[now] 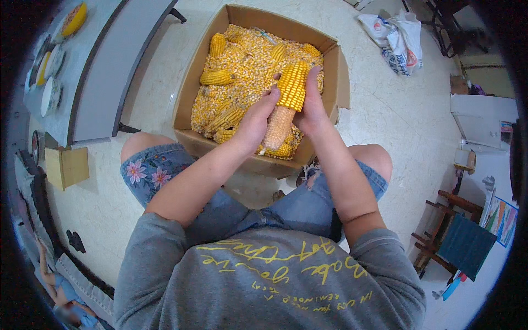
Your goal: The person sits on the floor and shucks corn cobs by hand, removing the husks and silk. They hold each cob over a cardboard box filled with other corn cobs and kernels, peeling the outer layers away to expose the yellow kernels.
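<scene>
Both my hands hold one ear of corn (292, 86) over a cardboard box. Its upper part bears yellow kernels; the lower part, nearer me, is a bare pale cob. My left hand (260, 117) grips it from the left, the thumb near the edge of the kernels. On the other side my right hand (312, 107) holds it, thumb pointing up along the ear. Loose corn kernels (243, 62) fill much of the cardboard box (181, 99). Several whole ears lie among them, such as one corn ear (216, 77) at the left and another corn ear (217, 44) at the upper left.
The box stands on a pale floor between my knees. A low grey bench (111, 70) and a table with bowls (50, 97) are at the left. White plastic bags (396, 43) lie upper right, a wooden chair (466, 243) stands lower right. A person (68, 288) lies at lower left.
</scene>
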The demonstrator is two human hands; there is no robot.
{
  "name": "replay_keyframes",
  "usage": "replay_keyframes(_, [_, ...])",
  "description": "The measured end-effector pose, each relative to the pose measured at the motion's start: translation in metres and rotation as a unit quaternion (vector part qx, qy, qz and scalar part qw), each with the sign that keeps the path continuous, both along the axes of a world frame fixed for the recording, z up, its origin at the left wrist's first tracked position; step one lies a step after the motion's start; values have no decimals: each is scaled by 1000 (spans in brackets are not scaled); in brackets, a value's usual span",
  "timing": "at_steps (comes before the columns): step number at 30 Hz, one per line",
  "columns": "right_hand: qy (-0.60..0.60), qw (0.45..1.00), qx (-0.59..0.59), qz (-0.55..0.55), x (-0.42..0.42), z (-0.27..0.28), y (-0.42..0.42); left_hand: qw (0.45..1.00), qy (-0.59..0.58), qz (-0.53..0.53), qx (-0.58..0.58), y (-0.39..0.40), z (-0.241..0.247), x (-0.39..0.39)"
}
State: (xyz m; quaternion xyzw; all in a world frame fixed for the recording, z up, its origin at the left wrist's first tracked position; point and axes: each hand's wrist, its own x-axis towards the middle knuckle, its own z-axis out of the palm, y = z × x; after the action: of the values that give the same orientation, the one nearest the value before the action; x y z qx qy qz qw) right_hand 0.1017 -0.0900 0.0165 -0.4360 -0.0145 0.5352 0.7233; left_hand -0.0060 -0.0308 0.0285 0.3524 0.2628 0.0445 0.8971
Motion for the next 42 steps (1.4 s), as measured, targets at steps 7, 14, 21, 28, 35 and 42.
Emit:
replay_keyframes(7, [41, 999, 18, 28, 6, 8, -2, 997, -45, -40, -51, 4, 3, 1])
replay_keyframes(14, [28, 1000, 3, 6, 3, 2, 1, 994, -23, -94, -44, 4, -6, -2])
replay_keyframes(21, [-1, 997, 24, 70, 1, 6, -1, 997, -32, -31, -67, 4, 6, 3])
replay_keyframes(28, [-187, 978, -70, 56, -2, 7, 1, 996, -65, 26, 51, 9, -6, 2])
replay_keyframes(35, [-221, 975, -6, 4, -3, -3, 2, 984, -27, 45, 168, 12, -5, 4])
replay_keyframes(42, [-21, 999, -7, 34, -5, 29, 1, 984, 32, 53, 166, 7, 7, 1])
